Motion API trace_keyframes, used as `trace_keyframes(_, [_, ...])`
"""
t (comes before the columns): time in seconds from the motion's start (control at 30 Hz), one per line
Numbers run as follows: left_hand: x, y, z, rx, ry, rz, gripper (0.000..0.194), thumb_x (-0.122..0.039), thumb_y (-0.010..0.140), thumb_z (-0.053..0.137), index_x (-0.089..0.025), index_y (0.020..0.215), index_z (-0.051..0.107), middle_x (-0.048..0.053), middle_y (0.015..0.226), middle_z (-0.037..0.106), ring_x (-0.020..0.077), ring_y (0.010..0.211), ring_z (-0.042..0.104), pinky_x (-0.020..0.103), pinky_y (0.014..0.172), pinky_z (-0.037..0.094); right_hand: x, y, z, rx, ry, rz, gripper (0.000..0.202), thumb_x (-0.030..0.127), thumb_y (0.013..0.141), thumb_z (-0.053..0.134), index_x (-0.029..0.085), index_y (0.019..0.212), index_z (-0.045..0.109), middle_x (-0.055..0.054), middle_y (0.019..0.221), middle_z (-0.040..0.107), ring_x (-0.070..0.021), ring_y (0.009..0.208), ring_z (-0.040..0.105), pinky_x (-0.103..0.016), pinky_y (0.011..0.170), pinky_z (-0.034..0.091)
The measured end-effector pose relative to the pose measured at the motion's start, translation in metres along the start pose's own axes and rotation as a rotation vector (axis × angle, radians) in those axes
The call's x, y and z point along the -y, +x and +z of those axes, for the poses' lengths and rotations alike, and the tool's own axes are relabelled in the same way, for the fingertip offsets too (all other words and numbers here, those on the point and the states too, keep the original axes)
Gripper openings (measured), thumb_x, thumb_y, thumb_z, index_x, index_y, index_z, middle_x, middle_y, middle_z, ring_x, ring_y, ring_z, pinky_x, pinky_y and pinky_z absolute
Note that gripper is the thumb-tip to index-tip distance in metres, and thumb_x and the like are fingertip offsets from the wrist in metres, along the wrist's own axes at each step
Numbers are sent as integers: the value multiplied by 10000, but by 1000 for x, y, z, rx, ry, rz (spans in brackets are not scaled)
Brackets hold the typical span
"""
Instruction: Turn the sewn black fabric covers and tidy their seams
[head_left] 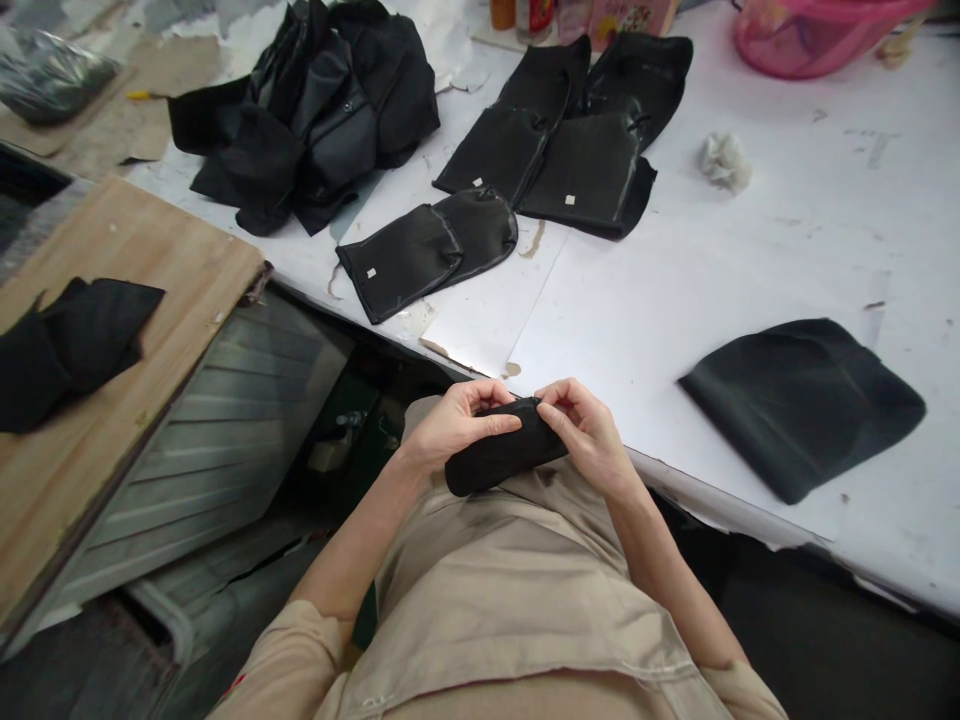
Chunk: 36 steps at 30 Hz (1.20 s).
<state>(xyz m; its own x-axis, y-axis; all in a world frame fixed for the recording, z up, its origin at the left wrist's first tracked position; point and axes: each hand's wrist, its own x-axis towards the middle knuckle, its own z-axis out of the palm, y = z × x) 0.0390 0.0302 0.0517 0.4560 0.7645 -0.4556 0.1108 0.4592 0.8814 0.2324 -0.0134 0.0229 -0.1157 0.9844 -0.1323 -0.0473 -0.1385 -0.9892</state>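
Between my hands, just above my lap and close to the table's edge, is a folded black leather-like piece (499,455). My left hand (465,420) pinches its upper left edge, thumb lying on top. At the upper right edge, the thumb and fingers of my right hand (589,435) are closed on the same piece. What lies under the fingertips is too small to make out. On the table ahead are flat black stitched pieces (405,258) with small white tags. To the right lies another folded black piece (806,405), apart from my hands.
A heap of black material (307,120) lies at the back left. Overlapping black pieces (577,165) sit further back, near a crumpled white wad (725,162) and a pink basin (814,40). A wooden board (161,260) bears black scraps on the left.
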Motion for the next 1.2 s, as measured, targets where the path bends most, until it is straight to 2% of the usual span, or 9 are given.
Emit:
trace_keyframes(0.27, [1, 1, 5, -47, 130, 64, 265, -335, 760, 753, -153, 780, 561, -31, 700, 544, 91, 639, 498, 204, 606, 380, -2, 2, 1, -17, 9, -9, 147, 336, 923, 608, 209, 871, 555, -30, 974, 622, -159, 881, 579, -272, 775, 448])
trace_keyframes(0.43, [-3, 1, 8, -84, 199, 77, 277, -352, 757, 743, -156, 757, 546, -38, 673, 511, 91, 619, 477, 203, 577, 356, 0, 5, -2, 31, -50, -9, 179, 343, 868, 683, 213, 874, 560, -22, 931, 613, -171, 864, 583, -289, 783, 458])
trace_keyframes(0.63, [-2, 1, 9, -92, 247, 106, 286, -372, 768, 729, -158, 759, 539, -40, 672, 502, 91, 620, 461, 204, 571, 352, 2, 9, -1, -6, -130, -57, 163, 292, 849, 693, 216, 900, 558, -25, 944, 623, -178, 884, 602, -303, 811, 477])
trace_keyframes(0.77, [-1, 3, 11, -95, 287, 119, 277, -359, 769, 724, -160, 754, 531, -44, 668, 505, 89, 616, 456, 204, 571, 354, 7, 10, -6, 71, -290, -54, 84, 250, 875, 637, 213, 932, 587, -18, 928, 644, -176, 862, 610, -304, 801, 472])
trace_keyframes(0.97, [0, 3, 13, -111, 397, 138, 227, -317, 772, 710, -164, 773, 543, -41, 684, 528, 97, 630, 471, 212, 577, 353, 17, 11, -16, 166, -457, -74, 146, 193, 858, 614, 229, 999, 602, -5, 957, 667, -170, 846, 608, -284, 752, 455])
trace_keyframes(1.2, [1, 1, 17, -133, 488, 168, 189, -286, 773, 701, -170, 777, 552, -50, 670, 501, 96, 619, 442, 215, 563, 329, 28, 18, -21, 263, -688, -129, 109, 189, 858, 608, 235, 955, 585, 11, 889, 651, -155, 760, 588, -274, 697, 413])
